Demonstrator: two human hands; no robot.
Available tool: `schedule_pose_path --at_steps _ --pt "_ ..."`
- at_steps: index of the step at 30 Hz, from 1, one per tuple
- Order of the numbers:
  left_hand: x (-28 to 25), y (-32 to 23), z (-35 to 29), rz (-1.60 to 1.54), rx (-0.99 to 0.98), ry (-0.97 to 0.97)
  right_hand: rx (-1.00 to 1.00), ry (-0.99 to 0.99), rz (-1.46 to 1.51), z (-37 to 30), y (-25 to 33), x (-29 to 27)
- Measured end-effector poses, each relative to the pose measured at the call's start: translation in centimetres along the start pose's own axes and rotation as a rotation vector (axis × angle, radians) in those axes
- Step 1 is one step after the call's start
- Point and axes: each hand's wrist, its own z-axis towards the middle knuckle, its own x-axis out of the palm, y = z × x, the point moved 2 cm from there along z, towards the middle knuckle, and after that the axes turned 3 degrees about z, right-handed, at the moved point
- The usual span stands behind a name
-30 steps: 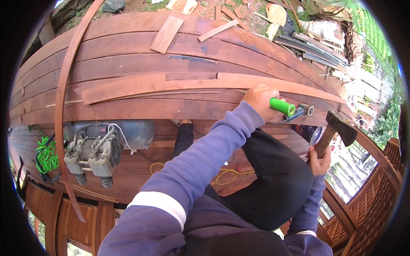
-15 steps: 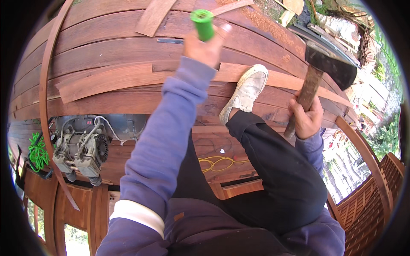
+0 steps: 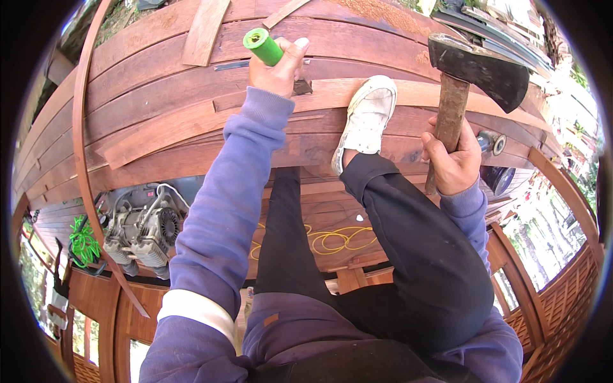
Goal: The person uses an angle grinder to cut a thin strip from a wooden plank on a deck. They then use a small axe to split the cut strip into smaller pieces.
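Observation:
My left hand (image 3: pixel 276 75) is closed round a tool with a green cylindrical handle (image 3: pixel 263 46). Its top end shows a hole, and the hand hides its lower part. A small dark patch lies beside the hand, and I cannot tell if it belongs to the tool. Under the hand runs a long narrow wooden board (image 3: pixel 185 118) on the deck. On the right, my right hand (image 3: pixel 454 159) grips a hatchet (image 3: pixel 452 105) by its worn wooden handle. The dark metal head is up, its cutting edge facing right. My white shoe (image 3: pixel 370 112) presses on the board between the hands.
Reddish deck planks (image 3: pixel 147 54) spread ahead, with a loose board piece (image 3: pixel 205 32) and sawdust (image 3: pixel 373 14). At lower left stands an air compressor (image 3: pixel 143 223) beside a coiled green hose (image 3: pixel 84 242). A yellow cord (image 3: pixel 338 241) lies below. A wooden strip (image 3: pixel 82 140) crosses the left side.
My left hand with the green-handled tool has come down and left toward the board, the handle now tilted left. The hatchet has risen slightly in view. The view itself has shifted.

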Motion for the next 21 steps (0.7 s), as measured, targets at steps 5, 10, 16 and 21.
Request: schedule_pose_path --at_steps 5,10,16,21 --pt "0.1 -0.1 -0.2 0.138 -0.006 0.042 -0.006 0.002 0.019 -1.7 -0.2 -0.3" --pt "0.8 -0.1 -0.5 0.263 -0.014 0.130 -0.024 0.058 -0.051 -1.7 0.5 -0.1" --pt "1.9 -0.2 -1.7 0.362 0.003 0.182 -0.106 0.153 -0.103 -1.0 3.3 1.0" --pt "2.2 -0.3 -1.8 0.349 -0.005 0.176 -0.292 0.094 0.001 -0.7 9.0 0.0"
